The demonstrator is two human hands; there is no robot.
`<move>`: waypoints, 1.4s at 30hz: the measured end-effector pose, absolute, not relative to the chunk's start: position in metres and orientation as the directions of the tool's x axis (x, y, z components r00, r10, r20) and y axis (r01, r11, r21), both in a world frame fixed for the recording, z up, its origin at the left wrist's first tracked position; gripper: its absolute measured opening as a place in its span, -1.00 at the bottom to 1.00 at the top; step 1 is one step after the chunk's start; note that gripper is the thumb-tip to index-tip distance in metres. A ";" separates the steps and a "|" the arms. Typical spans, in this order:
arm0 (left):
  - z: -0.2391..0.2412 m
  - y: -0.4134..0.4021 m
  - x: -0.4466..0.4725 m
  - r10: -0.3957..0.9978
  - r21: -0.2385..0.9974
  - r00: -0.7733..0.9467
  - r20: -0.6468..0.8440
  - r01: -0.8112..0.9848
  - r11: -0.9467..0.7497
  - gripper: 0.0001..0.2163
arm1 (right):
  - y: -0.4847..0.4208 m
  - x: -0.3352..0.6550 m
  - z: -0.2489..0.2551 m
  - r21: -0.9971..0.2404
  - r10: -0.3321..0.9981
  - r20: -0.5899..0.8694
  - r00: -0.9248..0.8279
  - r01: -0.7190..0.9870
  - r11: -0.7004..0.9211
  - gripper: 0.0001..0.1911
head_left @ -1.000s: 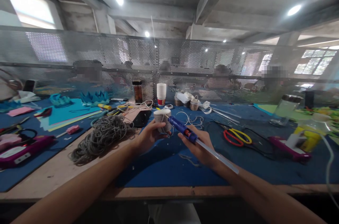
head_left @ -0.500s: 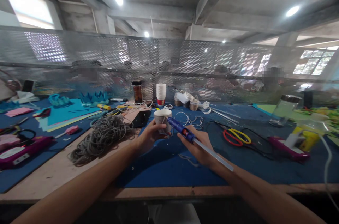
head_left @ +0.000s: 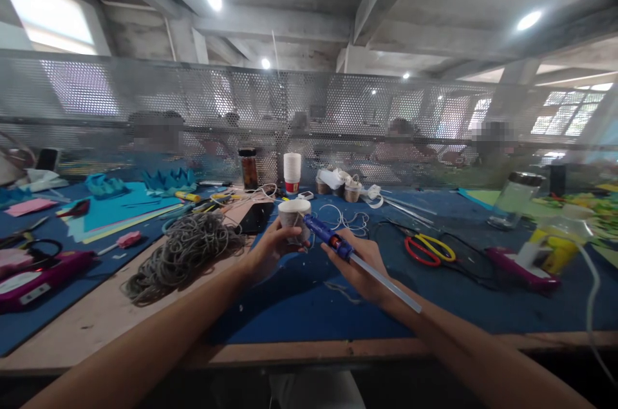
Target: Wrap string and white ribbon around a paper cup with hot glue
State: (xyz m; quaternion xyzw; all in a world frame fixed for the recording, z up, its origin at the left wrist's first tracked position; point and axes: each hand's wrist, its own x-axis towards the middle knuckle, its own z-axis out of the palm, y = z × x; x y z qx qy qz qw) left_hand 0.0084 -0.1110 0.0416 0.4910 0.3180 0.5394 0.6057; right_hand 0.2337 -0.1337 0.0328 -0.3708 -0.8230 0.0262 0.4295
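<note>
My left hand point(head_left: 271, 248) grips a small white paper cup point(head_left: 294, 216), part wrapped in grey cord, above the blue mat point(head_left: 309, 306). In my right hand point(head_left: 361, 270) is a blue glue gun point(head_left: 328, 238) with a clear glue stick point(head_left: 386, 285) jutting back over my wrist. The gun's nozzle rests against the cup's right side. Both hands are closed around what they hold.
A heap of grey cord point(head_left: 186, 249) lies left of my hands, a black phone point(head_left: 255, 217) behind it. Red-and-yellow scissors point(head_left: 429, 249) lie to the right, a purple glue gun point(head_left: 519, 264) beyond them. A cup stack point(head_left: 292, 172), jar point(head_left: 249, 168) and mesh partition point(head_left: 309, 119) stand behind.
The glue gun's nozzle has edged left, closer against the cup. The hands and cup have otherwise held their place.
</note>
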 end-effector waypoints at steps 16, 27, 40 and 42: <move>0.038 -0.107 0.006 0.963 0.938 0.215 0.161 -0.336 -0.082 -0.60 | -0.132 0.235 0.030 -0.391 0.651 0.682 -0.333 0.586 0.710 -0.79; 0.043 -0.111 0.008 0.964 0.940 0.208 0.167 -0.329 -0.092 -0.62 | -0.133 0.235 0.032 -0.392 0.668 0.670 -0.323 0.611 0.688 -0.80; 0.041 -0.108 0.005 0.959 0.935 0.225 0.173 -0.344 -0.088 -0.62 | -0.130 0.235 0.029 -0.370 0.658 0.693 -0.293 0.639 0.674 -0.78; 0.042 -0.109 0.005 0.960 0.936 0.220 0.173 -0.340 -0.091 -0.62 | -0.130 0.235 0.029 -0.371 0.659 0.695 -0.289 0.641 0.672 -0.77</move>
